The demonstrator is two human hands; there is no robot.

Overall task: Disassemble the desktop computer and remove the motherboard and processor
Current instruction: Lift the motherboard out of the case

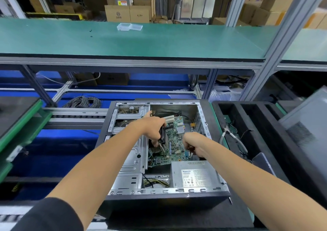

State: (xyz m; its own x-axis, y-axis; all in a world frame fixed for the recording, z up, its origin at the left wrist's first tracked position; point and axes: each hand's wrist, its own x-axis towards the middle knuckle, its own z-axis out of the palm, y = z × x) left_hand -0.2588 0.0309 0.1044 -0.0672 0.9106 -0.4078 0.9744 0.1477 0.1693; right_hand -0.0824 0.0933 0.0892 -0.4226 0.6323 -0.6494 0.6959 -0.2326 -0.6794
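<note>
An open desktop case (127,160) lies on its side in front of me. Inside it sits the green motherboard (175,140). My left hand (153,127) grips the black CPU cooler (162,137), which is tilted up off the board with its metal fins showing. My right hand (193,144) is closed around a screwdriver (190,151) with a reddish handle, held just right of the board. The processor is hidden under the cooler and my hands. A grey power supply (194,175) fills the case's near right corner.
A black foam tray (261,142) with cables stands right of the case, a grey side panel (306,128) beyond it. A green shelf (123,41) above carries a clear plastic box (129,26). Coiled cable (83,102) lies behind; blue bins sit to the left.
</note>
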